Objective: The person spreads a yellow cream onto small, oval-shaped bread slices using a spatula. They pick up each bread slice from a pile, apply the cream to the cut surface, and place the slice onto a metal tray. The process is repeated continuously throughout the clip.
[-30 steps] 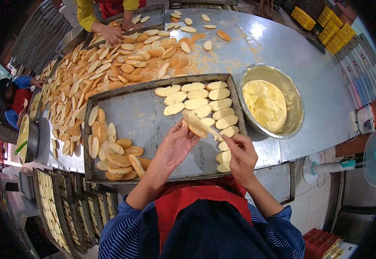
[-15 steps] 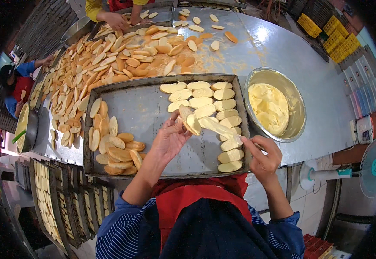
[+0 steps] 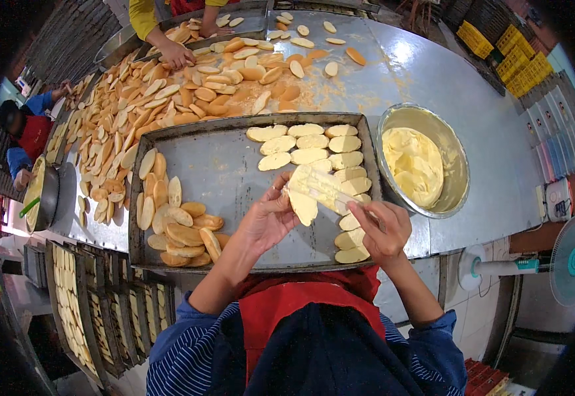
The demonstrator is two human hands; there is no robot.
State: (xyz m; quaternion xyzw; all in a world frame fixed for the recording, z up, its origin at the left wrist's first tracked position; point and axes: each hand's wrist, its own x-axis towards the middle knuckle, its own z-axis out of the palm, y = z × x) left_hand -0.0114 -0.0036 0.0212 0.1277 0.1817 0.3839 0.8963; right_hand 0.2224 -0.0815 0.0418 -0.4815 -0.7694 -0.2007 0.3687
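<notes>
Over the metal tray [image 3: 218,175], my left hand [image 3: 269,221] is closed on an oval bread slice [image 3: 302,207], its upper face coated in pale yellow cream. My right hand [image 3: 386,230] grips a flat spreader [image 3: 330,191], whose cream-smeared blade lies across that slice. Cream-coated slices [image 3: 345,144] lie in rows along the tray's right side. Plain slices [image 3: 183,234] are heaped at its left end. Just right of the tray stands a steel bowl [image 3: 459,168] of yellow cream [image 3: 409,165].
A large pile of bread slices [image 3: 119,125] covers the table's left and far part. Across the table a co-worker's hand [image 3: 177,55] reaches into it; another person [image 3: 33,132] stands at left. Racked trays [image 3: 76,303] are below left, a fan [image 3: 570,259] at right.
The slice in my left hand has turned its coated face upward, and the spreader has moved left across it. The far co-worker's hand has shifted down onto the pile.
</notes>
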